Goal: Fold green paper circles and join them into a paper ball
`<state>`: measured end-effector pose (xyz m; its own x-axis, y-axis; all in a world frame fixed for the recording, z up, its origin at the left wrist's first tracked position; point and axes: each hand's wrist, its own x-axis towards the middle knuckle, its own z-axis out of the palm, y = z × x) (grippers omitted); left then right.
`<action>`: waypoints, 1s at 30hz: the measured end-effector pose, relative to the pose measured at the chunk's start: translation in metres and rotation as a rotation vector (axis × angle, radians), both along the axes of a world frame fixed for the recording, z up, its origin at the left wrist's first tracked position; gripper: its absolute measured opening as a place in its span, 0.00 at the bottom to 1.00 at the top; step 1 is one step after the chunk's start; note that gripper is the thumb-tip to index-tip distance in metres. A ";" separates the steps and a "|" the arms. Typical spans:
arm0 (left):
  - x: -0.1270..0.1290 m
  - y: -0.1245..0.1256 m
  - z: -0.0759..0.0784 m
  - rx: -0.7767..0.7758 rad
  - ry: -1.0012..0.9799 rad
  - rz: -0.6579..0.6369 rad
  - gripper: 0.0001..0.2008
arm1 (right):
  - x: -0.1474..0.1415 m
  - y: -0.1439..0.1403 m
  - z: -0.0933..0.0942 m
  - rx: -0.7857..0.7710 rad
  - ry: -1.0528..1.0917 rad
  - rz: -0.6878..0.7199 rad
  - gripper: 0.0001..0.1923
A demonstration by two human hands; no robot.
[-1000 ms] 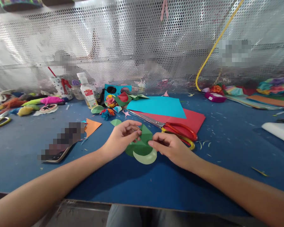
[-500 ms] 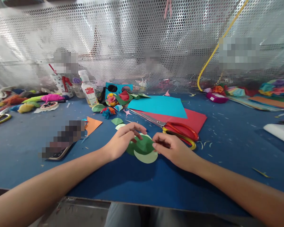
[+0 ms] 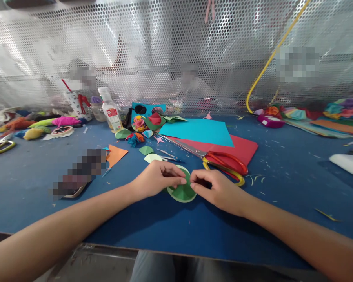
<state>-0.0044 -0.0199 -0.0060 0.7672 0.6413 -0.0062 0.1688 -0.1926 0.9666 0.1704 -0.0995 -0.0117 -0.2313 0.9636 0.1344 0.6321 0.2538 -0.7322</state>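
A dark green paper circle (image 3: 183, 193) lies over a slightly larger light green paper circle (image 3: 182, 201), whose pale rim shows around it. My left hand (image 3: 154, 180) reaches over from the left, thumb and fingers closed at the dark circle's upper left part. From the right, my right hand (image 3: 219, 190) pinches the dark circle's right edge between thumb and forefinger. Part of another green piece shows under my left hand. Folded green pieces (image 3: 146, 150) and a pale green one (image 3: 153, 158) lie just beyond. Scissors (image 3: 223, 166) with red and yellow handles rest behind my right hand.
Blue paper (image 3: 198, 131) overlaps red paper (image 3: 244, 149) behind the scissors. A compass-like blue tool (image 3: 172, 157) lies near my left hand. A phone (image 3: 80, 172) and orange paper (image 3: 117, 154) are at left. A glue bottle (image 3: 111, 111) stands farther back, before a perforated metal screen (image 3: 159, 47).
The dark green circle has shifted down and now sits more centrally over the light green one. My left fingers have lowered and closed onto it; my right hand stays at its right edge.
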 end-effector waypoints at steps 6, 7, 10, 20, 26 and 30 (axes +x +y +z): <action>-0.002 -0.003 -0.002 0.084 0.174 -0.042 0.08 | -0.002 0.000 -0.002 0.101 -0.118 0.010 0.08; -0.002 -0.004 -0.002 0.130 0.196 -0.032 0.08 | -0.002 0.001 -0.003 0.117 -0.129 0.009 0.07; -0.003 -0.007 -0.001 0.324 0.249 -0.019 0.08 | 0.000 0.004 -0.005 0.157 -0.142 0.018 0.05; -0.004 -0.007 0.002 0.648 0.334 -0.160 0.08 | 0.003 0.006 -0.010 0.182 -0.175 0.078 0.05; -0.010 -0.009 0.008 0.619 0.483 -0.125 0.10 | 0.003 0.007 -0.011 0.191 -0.170 0.080 0.05; -0.013 -0.011 0.015 0.585 0.522 -0.138 0.16 | 0.002 0.007 -0.010 0.179 -0.172 0.070 0.06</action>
